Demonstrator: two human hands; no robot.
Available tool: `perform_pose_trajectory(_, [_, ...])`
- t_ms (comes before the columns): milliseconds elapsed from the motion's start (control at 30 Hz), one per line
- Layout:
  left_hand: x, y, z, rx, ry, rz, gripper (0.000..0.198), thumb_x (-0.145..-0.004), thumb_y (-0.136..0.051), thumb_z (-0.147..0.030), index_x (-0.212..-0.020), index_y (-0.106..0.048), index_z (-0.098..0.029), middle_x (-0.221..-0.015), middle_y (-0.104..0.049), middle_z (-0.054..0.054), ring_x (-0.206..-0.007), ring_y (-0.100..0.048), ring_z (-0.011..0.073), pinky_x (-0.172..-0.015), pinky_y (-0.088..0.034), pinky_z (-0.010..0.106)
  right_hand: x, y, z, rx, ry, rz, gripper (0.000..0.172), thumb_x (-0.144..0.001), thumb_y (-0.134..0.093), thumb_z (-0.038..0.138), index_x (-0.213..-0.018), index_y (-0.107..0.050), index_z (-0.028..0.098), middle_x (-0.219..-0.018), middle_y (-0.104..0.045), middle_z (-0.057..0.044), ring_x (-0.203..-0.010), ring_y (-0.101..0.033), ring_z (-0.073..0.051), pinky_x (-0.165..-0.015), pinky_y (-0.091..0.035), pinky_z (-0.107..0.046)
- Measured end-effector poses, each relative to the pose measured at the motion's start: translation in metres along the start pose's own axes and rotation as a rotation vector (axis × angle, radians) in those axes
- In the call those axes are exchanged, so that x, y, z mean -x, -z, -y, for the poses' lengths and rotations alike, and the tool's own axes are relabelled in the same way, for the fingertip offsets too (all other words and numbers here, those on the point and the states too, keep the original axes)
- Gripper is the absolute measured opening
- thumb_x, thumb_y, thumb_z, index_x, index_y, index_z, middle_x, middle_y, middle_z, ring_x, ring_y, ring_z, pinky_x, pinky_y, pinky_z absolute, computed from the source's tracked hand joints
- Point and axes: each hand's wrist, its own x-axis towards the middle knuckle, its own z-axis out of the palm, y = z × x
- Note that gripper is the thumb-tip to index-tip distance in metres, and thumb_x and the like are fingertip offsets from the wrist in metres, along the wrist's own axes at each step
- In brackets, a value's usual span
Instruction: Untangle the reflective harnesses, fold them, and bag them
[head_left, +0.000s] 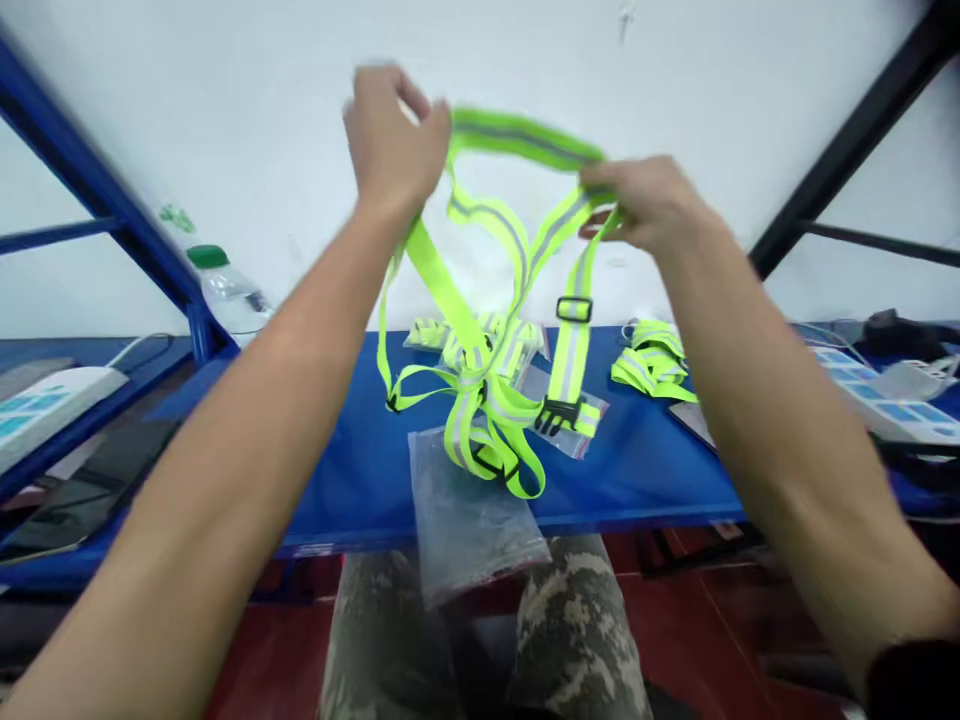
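I hold a neon yellow-green reflective strap harness (504, 230) up in front of the white wall. My left hand (391, 140) is closed on its top band at the left end. My right hand (651, 205) pinches the same band at the right end. The grey-striped straps hang down between my arms, with a black slider and a black buckle (559, 412) near the bottom, reaching the blue table (645, 465). A clear plastic bag (469, 515) lies over the table's front edge above my lap.
More folded yellow-green harnesses lie on the table, one pile (652, 362) at the right and bagged ones (480, 340) behind. A plastic bottle with a green cap (225, 285) stands at the left. White power strips (45, 400) lie at both sides; blue and black frame posts rise there.
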Motion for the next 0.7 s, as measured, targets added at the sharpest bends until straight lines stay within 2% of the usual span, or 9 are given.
perform_pose_trajectory(33, [0.012, -0.011, 0.013, -0.031, 0.023, 0.098, 0.015, -0.091, -0.058, -0.031, -0.096, -0.058, -0.016, -0.109, -0.057, 0.003, -0.100, -0.050, 0.0154, -0.102, -0.034, 0.033, 0.006, -0.011, -0.011, 0.145, -0.053, -0.021, 0.033, -0.079, -0.068, 0.027, -0.099, -0.062, 0.001, -0.089, -0.067, -0.012, -0.072, -0.061, -0.014, -0.077, -0.054, -0.041])
perform_pose_trajectory(133, [0.049, -0.024, 0.045, -0.070, -0.032, 0.471, 0.027, -0.079, -0.068, -0.029, -0.102, -0.063, -0.016, -0.101, -0.065, 0.006, -0.092, -0.056, 0.0189, -0.089, -0.041, 0.035, 0.031, -0.020, -0.033, 0.452, 0.003, 0.179, 0.043, -0.068, -0.081, 0.033, -0.100, -0.070, 0.007, -0.105, -0.069, -0.016, -0.095, -0.065, -0.027, -0.090, -0.051, -0.048])
perform_pose_trajectory(200, [0.074, -0.019, 0.056, -0.091, -0.085, 0.619, 0.031, -0.079, -0.065, -0.037, -0.100, -0.066, -0.014, -0.101, -0.067, 0.010, -0.088, -0.060, 0.0209, -0.082, -0.043, 0.035, 0.051, -0.013, -0.041, 0.525, 0.074, 0.424, 0.042, -0.069, -0.079, 0.039, -0.103, -0.072, 0.014, -0.108, -0.071, -0.012, -0.098, -0.066, -0.029, -0.090, -0.052, -0.046])
perform_pose_trajectory(300, [0.110, -0.002, 0.056, -0.095, -0.188, 1.163, 0.048, -0.075, -0.064, -0.055, -0.104, -0.068, -0.017, -0.101, -0.071, 0.010, -0.084, -0.064, 0.0222, -0.074, -0.045, 0.032, 0.081, -0.005, -0.049, 0.581, 0.114, 0.848, 0.032, -0.075, -0.073, 0.041, -0.099, -0.075, 0.019, -0.100, -0.074, -0.007, -0.092, -0.069, -0.026, -0.084, -0.053, -0.038])
perform_pose_trajectory(367, [0.131, 0.006, 0.053, -0.166, -0.213, 1.372, 0.071, -0.062, -0.072, -0.060, -0.121, -0.063, -0.020, -0.114, -0.070, 0.010, -0.091, -0.066, 0.0255, -0.076, -0.046, 0.031, 0.099, -0.010, -0.059, 0.657, 0.121, 1.013, 0.037, -0.070, -0.078, 0.036, -0.103, -0.075, 0.020, -0.105, -0.074, -0.007, -0.095, -0.068, -0.026, -0.082, -0.053, -0.034])
perform_pose_trajectory(433, [0.148, 0.006, 0.052, -0.245, -0.247, 1.444, 0.088, -0.053, -0.079, -0.054, -0.131, -0.057, -0.022, -0.127, -0.065, 0.012, -0.104, -0.064, 0.0300, -0.081, -0.047, 0.032, 0.114, -0.021, -0.071, 0.777, 0.127, 1.058, 0.055, -0.062, -0.083, 0.028, -0.115, -0.071, 0.020, -0.116, -0.071, -0.008, -0.102, -0.066, -0.028, -0.081, -0.052, -0.032])
perform_pose_trajectory(500, [0.157, 0.001, 0.057, -0.270, -0.292, 1.437, 0.075, -0.058, -0.077, -0.045, -0.126, -0.060, -0.020, -0.126, -0.065, 0.012, -0.107, -0.063, 0.0311, -0.083, -0.046, 0.032, 0.124, -0.033, -0.083, 0.896, 0.122, 1.060, 0.062, -0.059, -0.083, 0.022, -0.119, -0.067, 0.019, -0.117, -0.070, -0.009, -0.102, -0.066, -0.029, -0.078, -0.051, -0.031])
perform_pose_trajectory(600, [0.157, -0.008, 0.071, -0.227, -0.329, 1.354, 0.039, -0.072, -0.068, -0.038, -0.105, -0.067, -0.017, -0.106, -0.071, 0.011, -0.092, -0.065, 0.0279, -0.075, -0.047, 0.032, 0.126, -0.041, -0.098, 1.000, 0.131, 1.000, 0.046, -0.064, -0.078, 0.022, -0.109, -0.068, 0.018, -0.107, -0.071, -0.010, -0.096, -0.067, -0.028, -0.073, -0.048, -0.031])
perform_pose_trajectory(700, [0.146, -0.009, 0.083, -0.042, -0.244, 1.251, 0.030, -0.076, -0.066, -0.040, -0.092, -0.068, -0.015, -0.089, -0.071, 0.007, -0.078, -0.065, 0.0240, -0.067, -0.046, 0.031, 0.117, -0.035, -0.105, 1.018, 0.137, 0.851, 0.025, -0.071, -0.073, 0.026, -0.094, -0.070, 0.017, -0.094, -0.072, -0.009, -0.089, -0.066, -0.027, -0.071, -0.045, -0.032])
